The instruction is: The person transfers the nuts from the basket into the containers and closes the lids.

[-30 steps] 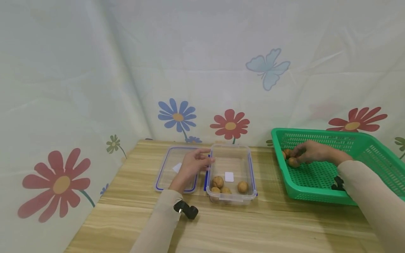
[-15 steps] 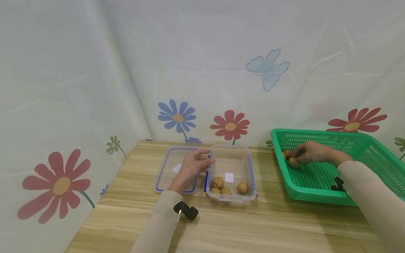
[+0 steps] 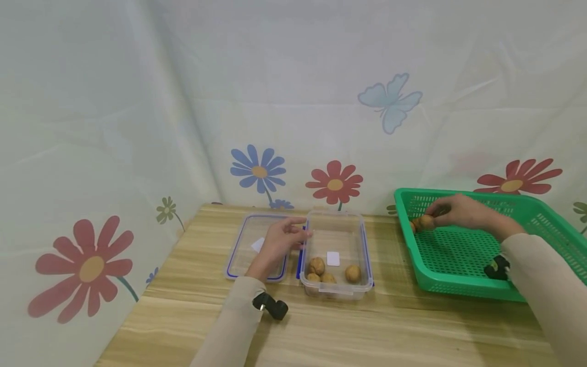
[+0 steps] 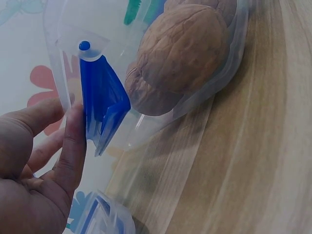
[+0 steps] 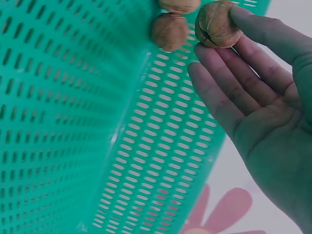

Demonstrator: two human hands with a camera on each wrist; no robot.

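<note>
My right hand point(image 3: 460, 211) pinches a walnut point(image 5: 219, 24) between thumb and fingertips, inside the green basket point(image 3: 468, 285) near its left end. Close beside it, more walnuts point(image 5: 169, 31) lie against the basket wall. My left hand point(image 3: 279, 239) rests at the left side of a clear plastic box point(image 3: 337, 288), fingers fairly straight. In the left wrist view, a fingertip touches the box's blue latch point(image 4: 100, 97). Several walnuts point(image 3: 316, 266) sit at the near end of the box, around a small white square point(image 3: 333, 259).
The box's clear lid point(image 3: 243, 244), edged in blue, lies on the wooden table point(image 3: 321, 331) left of the box and partly under my left hand. A flower-printed cloth point(image 3: 293, 102) hangs behind the table's back edge.
My right hand has risen slightly in the basket, lifting the pinched walnut up from its earlier place. The left hand and the box stay as they were.
</note>
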